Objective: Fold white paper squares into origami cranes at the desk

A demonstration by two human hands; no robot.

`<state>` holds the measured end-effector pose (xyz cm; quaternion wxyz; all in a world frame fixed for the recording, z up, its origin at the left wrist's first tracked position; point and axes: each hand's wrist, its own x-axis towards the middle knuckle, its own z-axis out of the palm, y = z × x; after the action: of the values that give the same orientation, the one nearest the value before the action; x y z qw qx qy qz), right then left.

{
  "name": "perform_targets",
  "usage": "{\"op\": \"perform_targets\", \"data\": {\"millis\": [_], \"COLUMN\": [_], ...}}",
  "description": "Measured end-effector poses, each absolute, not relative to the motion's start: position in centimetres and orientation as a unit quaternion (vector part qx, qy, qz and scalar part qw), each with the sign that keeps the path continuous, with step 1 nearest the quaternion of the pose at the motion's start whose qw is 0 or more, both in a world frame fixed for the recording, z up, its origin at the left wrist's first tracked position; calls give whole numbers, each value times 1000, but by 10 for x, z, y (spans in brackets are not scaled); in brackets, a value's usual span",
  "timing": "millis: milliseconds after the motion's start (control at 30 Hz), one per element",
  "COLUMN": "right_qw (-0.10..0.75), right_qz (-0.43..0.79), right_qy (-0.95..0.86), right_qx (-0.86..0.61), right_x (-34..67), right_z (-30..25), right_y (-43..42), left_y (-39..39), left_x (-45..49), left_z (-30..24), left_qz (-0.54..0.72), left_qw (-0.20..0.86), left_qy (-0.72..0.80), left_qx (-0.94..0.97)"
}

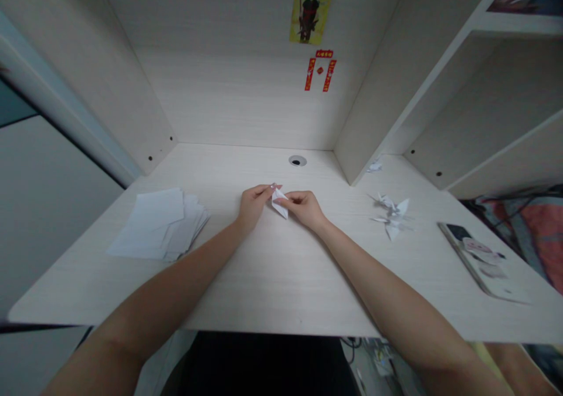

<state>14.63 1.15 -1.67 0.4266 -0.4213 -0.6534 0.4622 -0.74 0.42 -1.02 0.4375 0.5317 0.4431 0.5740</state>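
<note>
A small folded piece of white paper [280, 203] is held between my two hands over the middle of the desk. My left hand [256, 203] pinches its upper left corner between thumb and fingers. From the other side, my right hand [304, 206] grips its right edge, thumb lying across the face. The paper has a pointed shape, with its lower tip free below the fingers. My fingers hide part of its folds.
Loose white paper sheets [153, 232] lie stacked at the left. Several folded paper cranes [393, 213] sit right of my hands. A phone [479, 261] rests near the right edge. A cable hole [298, 161] and an upright divider [373, 91] stand behind.
</note>
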Motion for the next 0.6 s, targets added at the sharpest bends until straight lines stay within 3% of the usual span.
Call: {"op": "perform_targets", "data": {"millis": [600], "right_qw": [419], "right_qz": [479], "right_qy": [-649], "right_qx": [-416], "right_x": [145], "right_z": [-12], "right_y": [6], "left_y": [1], "left_x": [-3], "left_z": [-3], "left_qz": [571], "left_qw": [436], "left_qy": [462], "left_qx": [520]}}
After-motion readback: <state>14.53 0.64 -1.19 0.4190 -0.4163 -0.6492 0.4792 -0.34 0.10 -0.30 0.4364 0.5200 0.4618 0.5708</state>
